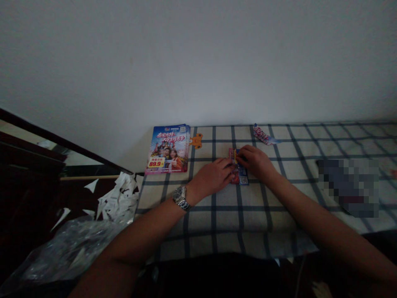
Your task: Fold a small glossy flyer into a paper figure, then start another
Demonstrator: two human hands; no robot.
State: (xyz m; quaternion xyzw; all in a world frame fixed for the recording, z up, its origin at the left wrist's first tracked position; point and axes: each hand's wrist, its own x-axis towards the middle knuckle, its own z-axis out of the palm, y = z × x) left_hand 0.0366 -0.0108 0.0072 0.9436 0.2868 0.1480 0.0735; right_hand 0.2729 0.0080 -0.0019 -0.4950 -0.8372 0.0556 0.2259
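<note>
A folded colourful leaflet [240, 176] lies on the checked cloth [235, 207] in the middle of the bed-like surface. My left hand [215, 176], with a metal watch on its wrist, presses flat on the leaflet's left side. My right hand [252, 161] rests on its upper right part, fingers curled over the fold. Most of the leaflet is hidden under the two hands.
A stack of leaflets [169, 149] lies at the back left by the white wall. A small orange paper shape [196, 140] and a folded paper piece [263, 135] lie near the wall. White paper scraps [119, 198] and a clear plastic bag [71, 248] sit at left.
</note>
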